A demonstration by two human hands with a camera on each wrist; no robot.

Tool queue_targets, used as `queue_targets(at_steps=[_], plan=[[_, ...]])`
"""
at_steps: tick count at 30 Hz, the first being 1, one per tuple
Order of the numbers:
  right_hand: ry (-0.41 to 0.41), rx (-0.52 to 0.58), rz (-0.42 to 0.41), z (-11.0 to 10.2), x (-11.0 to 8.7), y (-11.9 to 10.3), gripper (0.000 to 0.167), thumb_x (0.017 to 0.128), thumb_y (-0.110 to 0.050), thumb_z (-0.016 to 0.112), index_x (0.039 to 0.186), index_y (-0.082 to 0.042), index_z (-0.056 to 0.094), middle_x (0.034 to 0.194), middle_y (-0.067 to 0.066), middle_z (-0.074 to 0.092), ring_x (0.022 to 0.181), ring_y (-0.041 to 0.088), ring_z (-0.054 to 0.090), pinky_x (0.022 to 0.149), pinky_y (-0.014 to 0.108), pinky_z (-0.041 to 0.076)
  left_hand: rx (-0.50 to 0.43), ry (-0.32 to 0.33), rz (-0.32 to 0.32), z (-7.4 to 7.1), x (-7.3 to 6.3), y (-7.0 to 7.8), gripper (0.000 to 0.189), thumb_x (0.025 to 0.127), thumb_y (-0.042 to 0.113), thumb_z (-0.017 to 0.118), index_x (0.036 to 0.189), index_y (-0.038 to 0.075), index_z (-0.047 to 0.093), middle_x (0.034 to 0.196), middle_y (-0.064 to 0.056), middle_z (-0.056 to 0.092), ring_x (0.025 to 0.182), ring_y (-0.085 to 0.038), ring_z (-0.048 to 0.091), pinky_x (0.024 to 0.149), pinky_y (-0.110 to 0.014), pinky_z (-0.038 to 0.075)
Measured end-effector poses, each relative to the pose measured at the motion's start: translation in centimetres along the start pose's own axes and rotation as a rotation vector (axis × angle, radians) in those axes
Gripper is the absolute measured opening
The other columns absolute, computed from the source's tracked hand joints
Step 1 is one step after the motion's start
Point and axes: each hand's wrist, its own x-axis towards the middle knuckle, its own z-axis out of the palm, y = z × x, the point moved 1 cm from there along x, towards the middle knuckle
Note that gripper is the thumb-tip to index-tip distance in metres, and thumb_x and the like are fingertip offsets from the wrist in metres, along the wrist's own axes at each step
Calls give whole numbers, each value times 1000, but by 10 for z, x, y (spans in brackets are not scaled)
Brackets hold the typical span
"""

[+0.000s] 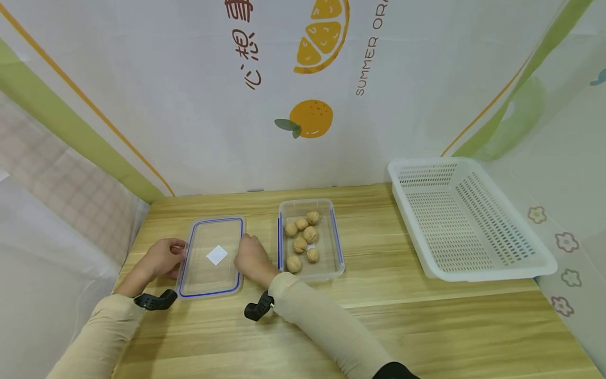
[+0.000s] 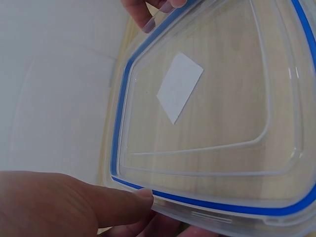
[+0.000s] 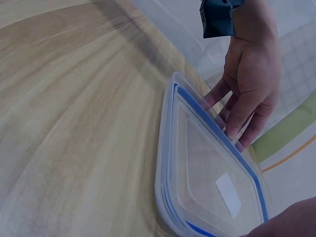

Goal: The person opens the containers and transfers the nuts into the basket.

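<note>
Lid (image 1: 203, 276) sits left of centre in the head view, left hand (image 1: 163, 257) and right hand (image 1: 254, 258) both pinching its edges; if the right slips outward, it could bump the open box (image 1: 337, 242) just beside, rolling the walnuts (image 1: 300, 244).

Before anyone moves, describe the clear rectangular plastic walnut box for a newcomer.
On the pale wooden table, look left of the white perforated plastic basket. Beside the right hand sits the clear rectangular box; unlike its neighbours, it holds tan walnuts.
</note>
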Motion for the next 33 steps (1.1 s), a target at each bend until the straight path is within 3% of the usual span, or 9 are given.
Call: queue_targets(at_steps=[14,19,24,33], plan=[[-9,27,-27,-4,-3,0,29,83,-1,68,111,3,60,97,12,59,82,18,56,74,28,57,12,1,4,0,0,-1,42,99,-4,51,135,-22,39,114,-38,55,84,-26,63,60,-38,66],[-33,52,-25,-7,-4,-1,33,84,-10,73,112,4,62,100,13,59,79,18,53,71,28,56,19,-4,-6,-1,0,0,42,100,-3,51,135,-22,39,116,-38,55,86,-27,63,61,-38,66],[-48,-14,-50,-13,-5,-3,33,87,-20,74,108,3,64,103,14,59,79,19,55,67,29,55,33,-13,-16,-3,0,2,45,101,4,52,135,-22,39,116,-38,55,78,-22,63,60,-36,65],[-92,-38,-127,-37,-12,0,41,89,-21,72,122,2,62,106,12,59,80,17,53,64,26,51,140,7,57,-16,-1,7,46,102,9,53,132,-24,43,112,-39,60,82,-29,67,65,-39,63]])
